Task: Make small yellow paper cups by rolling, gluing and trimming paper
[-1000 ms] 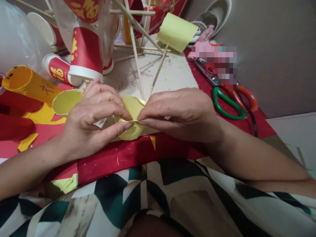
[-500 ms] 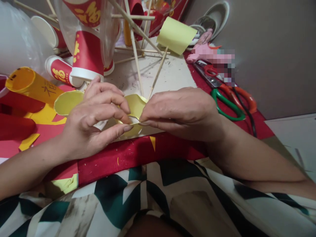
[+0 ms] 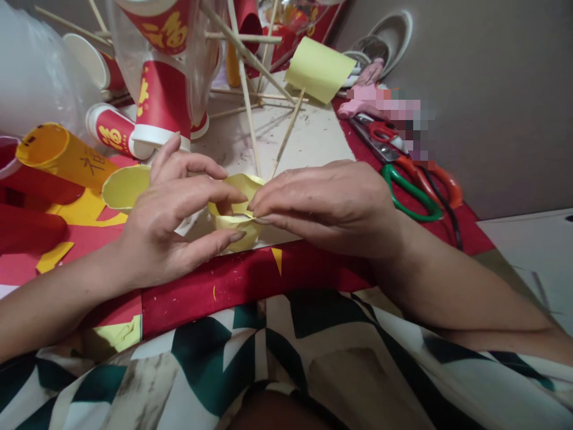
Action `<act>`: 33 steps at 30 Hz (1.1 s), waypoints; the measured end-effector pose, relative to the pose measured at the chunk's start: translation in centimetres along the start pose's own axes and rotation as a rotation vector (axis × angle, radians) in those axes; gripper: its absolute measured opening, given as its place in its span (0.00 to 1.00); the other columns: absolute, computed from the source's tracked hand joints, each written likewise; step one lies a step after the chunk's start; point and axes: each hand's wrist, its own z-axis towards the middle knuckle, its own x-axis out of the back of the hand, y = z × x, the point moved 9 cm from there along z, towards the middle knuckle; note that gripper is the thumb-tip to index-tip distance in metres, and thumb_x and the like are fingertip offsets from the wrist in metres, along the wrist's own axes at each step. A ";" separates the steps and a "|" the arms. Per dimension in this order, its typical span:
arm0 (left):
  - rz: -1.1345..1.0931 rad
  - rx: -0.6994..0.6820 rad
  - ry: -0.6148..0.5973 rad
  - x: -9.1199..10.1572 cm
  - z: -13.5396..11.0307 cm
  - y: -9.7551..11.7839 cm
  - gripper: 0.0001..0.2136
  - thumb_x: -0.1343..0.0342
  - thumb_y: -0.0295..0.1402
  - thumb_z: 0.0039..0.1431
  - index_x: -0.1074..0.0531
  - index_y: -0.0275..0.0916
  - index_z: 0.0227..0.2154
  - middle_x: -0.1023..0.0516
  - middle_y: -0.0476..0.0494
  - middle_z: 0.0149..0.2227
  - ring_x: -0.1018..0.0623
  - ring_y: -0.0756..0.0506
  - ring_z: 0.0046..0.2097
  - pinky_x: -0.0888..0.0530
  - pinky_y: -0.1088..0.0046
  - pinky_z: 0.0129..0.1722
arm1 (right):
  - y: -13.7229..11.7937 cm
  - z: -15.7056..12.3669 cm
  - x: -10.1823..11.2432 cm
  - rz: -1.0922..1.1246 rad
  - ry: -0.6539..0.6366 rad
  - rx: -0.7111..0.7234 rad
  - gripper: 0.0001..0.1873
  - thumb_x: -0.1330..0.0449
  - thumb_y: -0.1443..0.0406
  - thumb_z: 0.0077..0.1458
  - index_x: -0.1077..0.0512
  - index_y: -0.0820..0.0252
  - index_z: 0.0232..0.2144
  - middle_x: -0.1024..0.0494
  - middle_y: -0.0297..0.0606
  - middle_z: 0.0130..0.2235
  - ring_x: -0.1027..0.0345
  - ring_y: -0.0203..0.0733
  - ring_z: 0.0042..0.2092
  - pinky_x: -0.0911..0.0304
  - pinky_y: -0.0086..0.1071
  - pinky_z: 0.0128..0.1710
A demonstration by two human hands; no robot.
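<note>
- Nearest, a red cloth (image 3: pixel 250 266) is seen along the front edge of a white board (image 3: pixel 322 140).
- At that edge, between the two hands, a yellow paper form (image 3: pixel 246 241) is placed; its right side is partly covered by the right hand (image 3: pixel 326 203).
- By the right hand, the near rim is pinched between thumb and fingertips.
- The left hand (image 3: pixel 165 215) is held in a loose curve, thumb and fingers parted; the thumb is set before the near wall, a bent finger within the hollow. Whether the thumb is pressed to the paper cannot be told.
- The form is pale, thin-walled and open-topped, its rim bent unevenly; the far wall is raised beyond the fingers.
- Farther back, thin wooden sticks (image 3: pixel 244 83) are crossed above the board.
</note>
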 end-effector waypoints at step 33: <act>0.085 -0.011 0.029 -0.1 -0.4 -0.3 0.08 0.37 0.40 0.64 0.27 0.42 0.40 0.23 0.54 0.37 0.21 0.47 0.46 0.38 0.41 0.67 | 0.6 -0.2 -0.6 -0.046 0.018 -0.135 0.07 0.39 0.62 0.66 0.21 0.54 0.38 0.16 0.31 0.36 0.22 0.33 0.36 0.28 0.27 0.38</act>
